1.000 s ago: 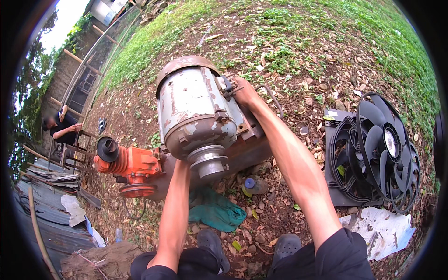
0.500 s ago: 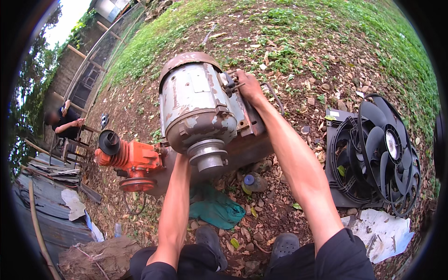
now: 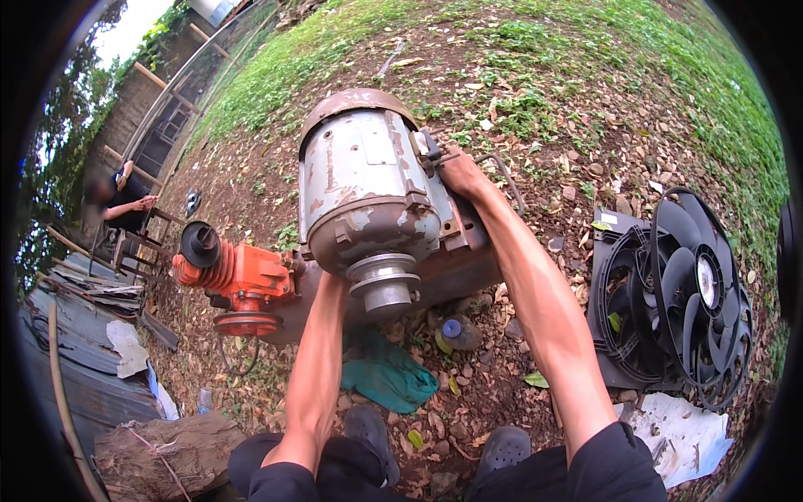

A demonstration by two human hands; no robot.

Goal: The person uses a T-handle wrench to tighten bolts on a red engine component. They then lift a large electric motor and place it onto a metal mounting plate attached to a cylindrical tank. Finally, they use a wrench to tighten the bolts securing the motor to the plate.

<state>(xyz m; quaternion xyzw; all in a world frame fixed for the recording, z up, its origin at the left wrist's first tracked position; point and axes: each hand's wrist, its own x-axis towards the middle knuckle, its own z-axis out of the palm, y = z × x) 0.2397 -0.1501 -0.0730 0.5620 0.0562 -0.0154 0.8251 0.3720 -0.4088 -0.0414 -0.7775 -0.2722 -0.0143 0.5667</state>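
A worn grey electric motor (image 3: 355, 171) with rust-brown ends sits over a dark, rusty cylindrical tank (image 3: 464, 272). Its silver stepped pulley (image 3: 385, 280) faces me. My left hand (image 3: 331, 289) reaches beneath the motor's near end, left of the pulley; only the wrist area shows, and its fingers are hidden. On the motor's right side, my right hand (image 3: 467, 174) is closed beside a small metal bracket (image 3: 431, 153) and a thin rod. What lies between its fingers is unclear. An orange compressor pump (image 3: 251, 272) with a pulley stands left of the motor.
Black cooling fans (image 3: 694, 284) lie on the right, by a torn white sheet (image 3: 682, 435). Below the tank are a teal cloth (image 3: 389, 376) and a capped plastic bottle (image 3: 460, 332). A log (image 3: 167, 456) lies lower left. Another person (image 3: 125, 205) sits far left.
My right hand has come slightly nearer along the motor's side. The view has shifted a little, so the motor appears farther right. My left hand stays under the motor.
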